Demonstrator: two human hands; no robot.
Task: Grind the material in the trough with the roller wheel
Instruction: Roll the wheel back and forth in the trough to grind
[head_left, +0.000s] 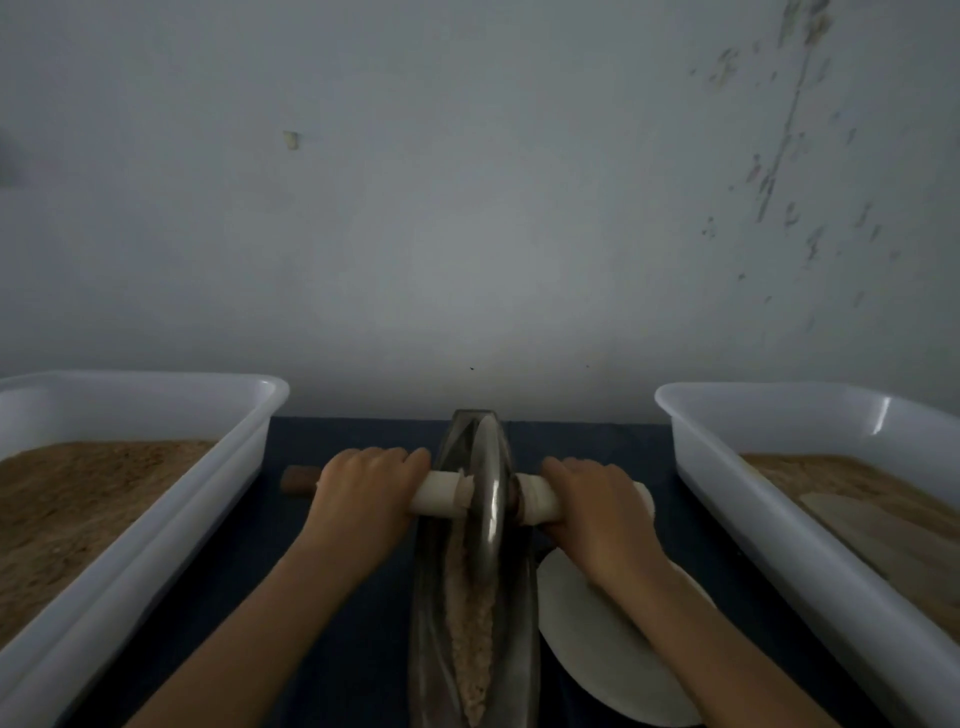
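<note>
A long dark metal trough (524, 644) runs away from me down the middle of the table. Pale brown coarse material (470, 639) lies along its groove. A metal roller wheel (488, 493) stands upright in the far half of the trough, on a white-wrapped axle (441, 496) that sticks out on both sides. My left hand (363, 493) grips the axle left of the wheel. My right hand (592, 506) grips it right of the wheel. A brown wooden end of the axle (298, 480) shows beyond my left hand.
Two white plastic bins hold brown powder: one on the left (171, 519), one on the right (769, 525). A white round plate (597, 654) lies just right of the trough under my right forearm. A dark blue cloth (332, 649) covers the table. A grey wall stands close behind.
</note>
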